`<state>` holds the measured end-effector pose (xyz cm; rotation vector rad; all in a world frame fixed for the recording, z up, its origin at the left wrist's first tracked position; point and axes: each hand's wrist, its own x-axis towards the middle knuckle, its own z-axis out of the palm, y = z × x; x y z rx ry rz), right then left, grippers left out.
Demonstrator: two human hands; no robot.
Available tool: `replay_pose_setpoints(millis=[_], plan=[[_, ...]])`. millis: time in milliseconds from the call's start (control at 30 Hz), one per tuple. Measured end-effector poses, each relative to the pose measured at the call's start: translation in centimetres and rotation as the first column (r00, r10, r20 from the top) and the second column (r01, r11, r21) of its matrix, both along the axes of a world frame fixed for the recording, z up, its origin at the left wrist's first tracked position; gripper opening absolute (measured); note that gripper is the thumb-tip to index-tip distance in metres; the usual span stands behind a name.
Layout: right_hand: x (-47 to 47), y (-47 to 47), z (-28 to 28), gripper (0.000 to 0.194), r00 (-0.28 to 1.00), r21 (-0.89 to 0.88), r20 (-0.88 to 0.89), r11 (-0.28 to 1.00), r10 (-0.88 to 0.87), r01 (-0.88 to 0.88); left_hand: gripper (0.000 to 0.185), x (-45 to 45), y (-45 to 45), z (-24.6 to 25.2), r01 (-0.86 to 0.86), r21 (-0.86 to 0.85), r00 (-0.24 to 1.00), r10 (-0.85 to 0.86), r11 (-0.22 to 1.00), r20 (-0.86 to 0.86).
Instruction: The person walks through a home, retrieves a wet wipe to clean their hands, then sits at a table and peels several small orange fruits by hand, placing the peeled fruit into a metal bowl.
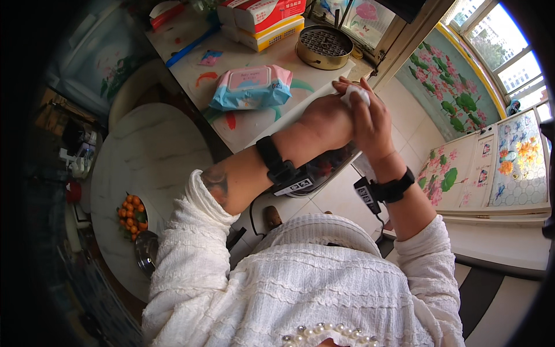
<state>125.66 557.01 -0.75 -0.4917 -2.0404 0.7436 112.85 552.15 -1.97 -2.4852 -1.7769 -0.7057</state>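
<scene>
My right hand (pixel 376 119) wraps over the fingers and back of my left hand (pixel 331 119). A crumpled white wipe (pixel 357 95) is held in my right hand's fingers, pressed against my left hand. The fingers of my left hand are mostly hidden. Both hands are above the right edge of a table (pixel 251 130). On that table, left of my hands, lies a pink and blue soft pack of baby wipes (pixel 253 89) with its lid down. Just beyond my hands sits a round gold-coloured tin (pixel 324 50) with a mesh top.
Boxes (pixel 264 21) are stacked at the table's back, beside a long blue plastic handle (pixel 190 47). To the left, a round marble-patterned table (pixel 151 143) holds small orange citrus fruits (pixel 131 214) and a glass lid (pixel 146 249). A window frame (pixel 416 39) stands at the right.
</scene>
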Motion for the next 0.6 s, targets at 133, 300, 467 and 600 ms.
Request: replay_pose_setpoints(millis=[133,300,467,600], plan=[[0.5,-0.6,2.1,0.031,0.993,-0.201,-0.097,0.979,-0.066,0.045,0.023,0.2,-0.6,0.1,0.072,-0.103,0.993,-0.081,0.992,-0.087],[-0.5,-4.0,3.1,0.029,0.957,0.340,0.291,0.934,0.005,-0.108,0.035,0.5,-2.3,-1.0,0.232,0.014,0.866,-0.213,0.973,0.452],[1.0,0.0,1.8,0.029,0.772,-0.422,0.607,0.900,0.187,0.114,0.015,0.9,-2.8,0.7,0.344,-0.169,0.880,-0.380,0.924,-0.286],[2.0,0.8,-0.6,0.025,0.913,-0.164,0.378,0.982,0.153,-0.096,0.011,1.2,-3.2,2.4,0.500,-0.102,0.785,-0.500,0.860,-0.365]])
